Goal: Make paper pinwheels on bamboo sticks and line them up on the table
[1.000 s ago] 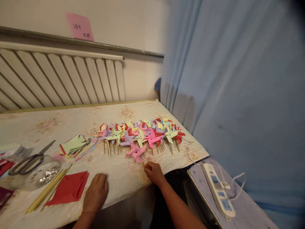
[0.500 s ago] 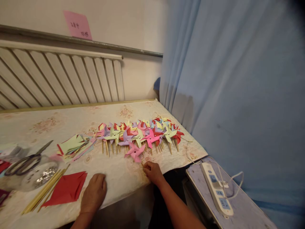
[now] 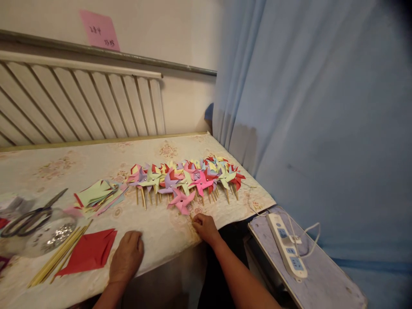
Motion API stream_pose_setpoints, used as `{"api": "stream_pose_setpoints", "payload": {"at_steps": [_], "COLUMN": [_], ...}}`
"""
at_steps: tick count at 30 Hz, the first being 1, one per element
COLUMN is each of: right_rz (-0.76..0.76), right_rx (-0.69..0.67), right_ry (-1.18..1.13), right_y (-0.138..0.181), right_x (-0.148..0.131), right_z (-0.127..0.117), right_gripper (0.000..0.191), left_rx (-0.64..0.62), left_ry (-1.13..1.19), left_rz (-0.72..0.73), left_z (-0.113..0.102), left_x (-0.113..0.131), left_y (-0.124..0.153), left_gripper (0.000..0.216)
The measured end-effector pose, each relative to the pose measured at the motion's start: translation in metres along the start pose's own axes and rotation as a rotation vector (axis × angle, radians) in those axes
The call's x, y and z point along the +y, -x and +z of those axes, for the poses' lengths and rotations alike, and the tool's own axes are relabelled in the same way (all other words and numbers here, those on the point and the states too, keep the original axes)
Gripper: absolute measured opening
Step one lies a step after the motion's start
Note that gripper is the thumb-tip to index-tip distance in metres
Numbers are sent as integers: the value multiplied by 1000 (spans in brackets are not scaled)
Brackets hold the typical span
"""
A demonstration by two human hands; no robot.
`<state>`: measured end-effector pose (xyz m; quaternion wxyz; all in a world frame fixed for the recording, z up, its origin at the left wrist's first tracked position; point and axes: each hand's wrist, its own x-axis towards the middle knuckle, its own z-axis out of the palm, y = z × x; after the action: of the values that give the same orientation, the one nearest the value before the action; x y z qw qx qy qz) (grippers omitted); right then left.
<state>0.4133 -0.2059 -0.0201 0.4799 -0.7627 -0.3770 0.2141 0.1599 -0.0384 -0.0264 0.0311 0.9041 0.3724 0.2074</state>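
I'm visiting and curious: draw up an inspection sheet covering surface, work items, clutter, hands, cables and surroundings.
Surface: flowered tablecloth.
Work items: pinwheels grouped together; red paper and sticks to the left.
Clutter: scissors, small metal pieces, stacked colored paper.
Hands: right hand pinches a stick end, apparently from the pale pink pinwheel; left hand curled on the tablecloth, palm hidden.
Cables: white cord plugged into a power strip.
Surroundings: radiator, blue curtain, pink note.

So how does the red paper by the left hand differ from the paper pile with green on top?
The red paper shows only red, while the green-topped pile shows several colors at its edges. The red paper lies close beside the left hand; the green-topped pile lies farther back, nearer the pinwheels. Both lie on the floral cloth.
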Motion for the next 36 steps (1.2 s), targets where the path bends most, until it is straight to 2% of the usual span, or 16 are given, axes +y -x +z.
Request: {"api": "stream_pose_setpoints", "payload": {"at_steps": [9, 36], "right_rz": [-6, -21], "right_rx": [8, 59], "right_ry": [28, -6], "right_y": [0, 1], "right_x": [0, 4], "right_z": [-1, 0], "right_gripper": [11, 10], "left_rx": [12, 7], "left_ry": [-24, -26], "left_rz": [43, 26], "left_z": [2, 3], "left_x": [-3, -4], "left_y": [-1, -3], "left_gripper": [18, 17]}}
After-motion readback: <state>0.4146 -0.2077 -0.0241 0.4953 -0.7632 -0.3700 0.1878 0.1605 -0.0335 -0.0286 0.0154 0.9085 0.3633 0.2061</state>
